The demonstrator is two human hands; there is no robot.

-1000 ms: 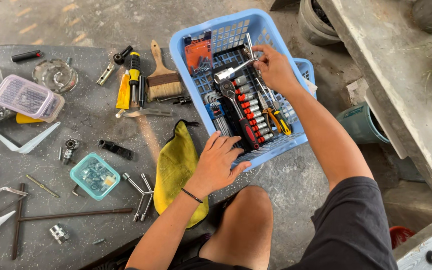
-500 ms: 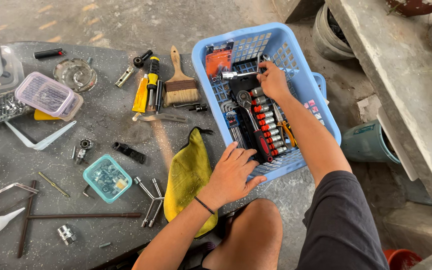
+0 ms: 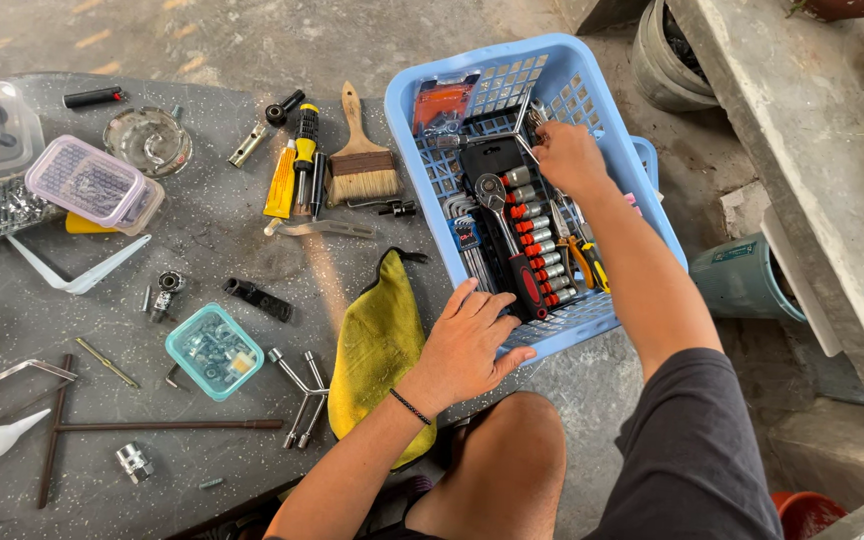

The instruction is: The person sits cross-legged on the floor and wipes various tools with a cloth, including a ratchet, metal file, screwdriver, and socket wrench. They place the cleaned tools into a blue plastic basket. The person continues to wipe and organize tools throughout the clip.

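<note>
Pinched in right hand [image 3: 570,158]: metal tool [image 3: 530,122] at far end of blue basket [image 3: 552,65] | left hand [image 3: 470,345] spread flat, gripping nothing, on near rim beside yellow cloth [image 3: 377,345] | risk: socket rail [image 3: 537,245] snagged, basket tipped if brace is lost.

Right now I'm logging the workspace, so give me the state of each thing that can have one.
left hand: open, flat on the basket's near rim
right hand: closed around metal tools inside the basket
blue basket: upright, filled with tools
teal box: lid on, small metal parts inside
purple-lidded box: closed
yellow cloth: crumpled, lying beside the basket
paintbrush: lying flat, untouched
</note>
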